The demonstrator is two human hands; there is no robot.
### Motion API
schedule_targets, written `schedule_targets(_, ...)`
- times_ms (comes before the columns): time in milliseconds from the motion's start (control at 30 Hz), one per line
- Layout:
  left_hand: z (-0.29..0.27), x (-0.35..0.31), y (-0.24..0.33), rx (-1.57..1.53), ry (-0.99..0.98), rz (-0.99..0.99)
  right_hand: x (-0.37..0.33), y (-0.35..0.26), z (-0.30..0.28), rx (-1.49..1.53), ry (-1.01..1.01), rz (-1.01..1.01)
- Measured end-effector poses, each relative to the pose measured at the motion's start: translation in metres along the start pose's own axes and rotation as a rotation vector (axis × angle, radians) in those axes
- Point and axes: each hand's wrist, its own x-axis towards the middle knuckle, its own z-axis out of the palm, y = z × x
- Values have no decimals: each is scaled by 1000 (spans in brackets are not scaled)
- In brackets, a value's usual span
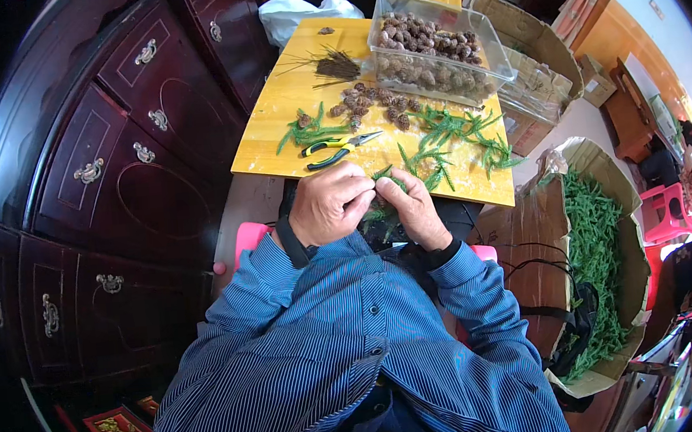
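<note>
Just off the near edge of the table, my left hand [329,204] and my right hand [415,210] meet with thumbs and forefingers pinched together. Between them is a green artificial sprig [383,174], mostly covered by the fingers. Whether a wire or cone is held with it cannot be seen. Beyond my left hand lie pliers [344,146] with yellow and black handles. A green sprig with a pine cone [304,122] rests to their left. Loose sprigs [431,157] are spread past my right hand, and loose pine cones [363,101] are heaped farther back.
A bundle of thin dark wires [336,66] sits at the far left of the yellow table [263,145]. A clear plastic bin [486,38] of pine cones stands far right. On the right is a cardboard box [553,216] full of greenery; dark cabinets [147,167] line the left.
</note>
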Motion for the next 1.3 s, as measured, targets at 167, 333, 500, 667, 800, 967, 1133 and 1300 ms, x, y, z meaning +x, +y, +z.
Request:
schedule_targets(167,-8,0,2,-150,-73,-225,-2,-15,3,104,-51,111)
schedule_targets(333,-10,4,-7,-33,-40,-49,1,-14,-1,-87,-93,63)
schedule_targets(500,-15,6,-2,59,-53,20,1,-16,1,-86,-114,60)
schedule_targets(667,-16,5,-3,76,-114,41,1,-10,-4,-177,-136,39)
schedule_targets(800,-18,6,-7,26,-170,-12,0,-14,-7,-314,-170,36)
schedule_targets(967,-15,-2,-11,-56,-171,-133,0,-6,-7,-329,-202,54)
schedule_targets(1133,-4,-12,-10,-103,-86,-239,-3,-6,-7,-233,-177,63)
schedule_targets(1300,-3,-20,-15,-198,-36,-262,-5,-6,0,-112,-180,132)
